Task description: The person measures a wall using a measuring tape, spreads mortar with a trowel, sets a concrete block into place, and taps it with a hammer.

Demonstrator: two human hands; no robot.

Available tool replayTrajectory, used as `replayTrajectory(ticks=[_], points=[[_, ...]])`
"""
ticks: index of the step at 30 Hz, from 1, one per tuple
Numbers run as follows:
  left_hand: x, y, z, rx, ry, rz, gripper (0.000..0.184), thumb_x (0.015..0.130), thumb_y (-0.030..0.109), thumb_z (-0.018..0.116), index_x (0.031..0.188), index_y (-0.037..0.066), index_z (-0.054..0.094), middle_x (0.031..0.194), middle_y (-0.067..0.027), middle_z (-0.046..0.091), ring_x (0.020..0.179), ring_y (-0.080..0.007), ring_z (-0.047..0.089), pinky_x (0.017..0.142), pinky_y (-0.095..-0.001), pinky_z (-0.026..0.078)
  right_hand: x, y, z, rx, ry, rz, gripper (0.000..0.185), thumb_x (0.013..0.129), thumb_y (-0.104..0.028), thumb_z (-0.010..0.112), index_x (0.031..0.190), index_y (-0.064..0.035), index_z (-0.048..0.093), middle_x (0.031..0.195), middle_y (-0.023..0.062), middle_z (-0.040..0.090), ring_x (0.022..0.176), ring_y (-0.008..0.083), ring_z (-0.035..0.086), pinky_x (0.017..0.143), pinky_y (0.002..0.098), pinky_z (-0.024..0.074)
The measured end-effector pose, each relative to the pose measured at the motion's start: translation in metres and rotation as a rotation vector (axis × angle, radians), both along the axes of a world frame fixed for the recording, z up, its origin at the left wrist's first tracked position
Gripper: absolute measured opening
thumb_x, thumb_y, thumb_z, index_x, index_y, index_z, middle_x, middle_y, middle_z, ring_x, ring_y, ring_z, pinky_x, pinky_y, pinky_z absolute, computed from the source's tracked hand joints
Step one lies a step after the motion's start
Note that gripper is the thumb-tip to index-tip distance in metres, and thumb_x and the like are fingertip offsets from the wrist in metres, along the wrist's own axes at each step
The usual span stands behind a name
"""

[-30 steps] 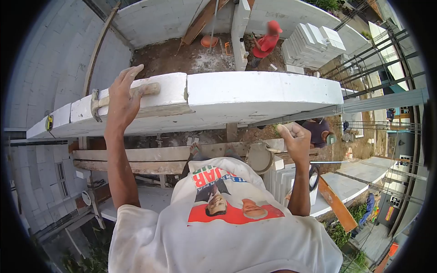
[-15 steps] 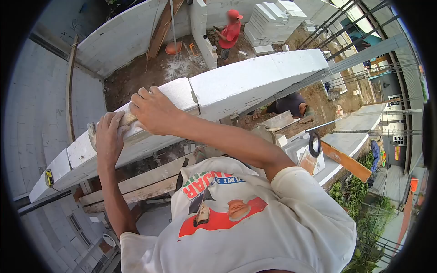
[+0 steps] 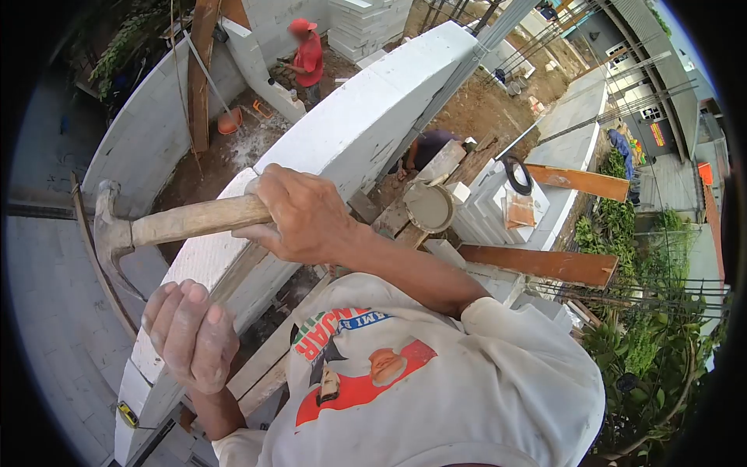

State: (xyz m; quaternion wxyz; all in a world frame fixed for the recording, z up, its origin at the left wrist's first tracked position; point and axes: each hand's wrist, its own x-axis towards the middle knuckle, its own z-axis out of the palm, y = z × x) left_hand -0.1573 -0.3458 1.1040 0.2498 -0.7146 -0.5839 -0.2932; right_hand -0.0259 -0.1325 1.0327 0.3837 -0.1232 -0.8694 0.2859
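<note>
My right hand (image 3: pixel 299 214) is wrapped around the wooden handle of a claw hammer (image 3: pixel 198 219). The hammer's metal head points left, above the white block wall (image 3: pixel 373 101). Below the head, my left hand (image 3: pixel 191 336) is raised beside the wall with loosely bent fingers, and nothing shows in it. A yellow tape measure (image 3: pixel 128 414) lies on the wall's near left end.
A person in a red shirt (image 3: pixel 309 61) stands behind the wall. Another person (image 3: pixel 428 146) is low down on its other side, near a bucket of grey mix (image 3: pixel 429 207). Brown planks (image 3: pixel 545 265) and stacked white blocks (image 3: pixel 486 206) are at the right.
Both hands were on top of the wall with the hammer lying along it. My right hand has lifted the hammer, and my left hand has come off it. The view has turned.
</note>
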Motion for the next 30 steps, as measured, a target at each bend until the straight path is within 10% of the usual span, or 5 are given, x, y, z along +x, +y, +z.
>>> replayTrajectory(ticks=[8,11,30], points=[[-0.026,0.131,-0.066,-0.608,-0.288,0.289,0.122,0.070,0.061,0.095,0.159,-0.001,0.040,0.157,-0.0269,0.048,0.141,-0.0463,0.052,0.118,-0.0579,0.042,0.141,0.009,-0.057,-0.484,0.079,-0.169,0.046,0.102,-0.035,0.078,0.120,0.0031,0.059,0.082,0.0082,0.062,0.065,0.0198,0.065,0.058,0.0391,0.0541],[-0.015,0.164,-0.080,-0.913,-0.237,0.351,0.133,0.064,0.065,0.096,0.160,-0.005,0.036,0.155,-0.0284,0.050,0.144,-0.0463,0.051,0.118,-0.0597,0.042,0.151,-0.012,-0.082,-1.198,0.273,-0.372,0.036,0.110,-0.036,0.067,0.119,-0.0048,0.051,0.069,0.0016,0.052,0.044,0.0086,0.050,0.038,0.0278,0.0436],[-0.003,0.187,-0.095,-0.876,-0.211,0.413,0.095,0.070,0.035,0.091,0.144,-0.007,0.050,0.131,-0.0298,0.064,0.125,-0.0443,0.064,0.106,-0.0537,0.052,0.103,-0.060,-0.175,-2.286,0.767,-0.299,0.029,0.107,-0.041,0.065,0.100,-0.0166,0.051,0.074,-0.0005,0.050,0.054,0.0151,0.047,0.050,0.0355,0.0438]])
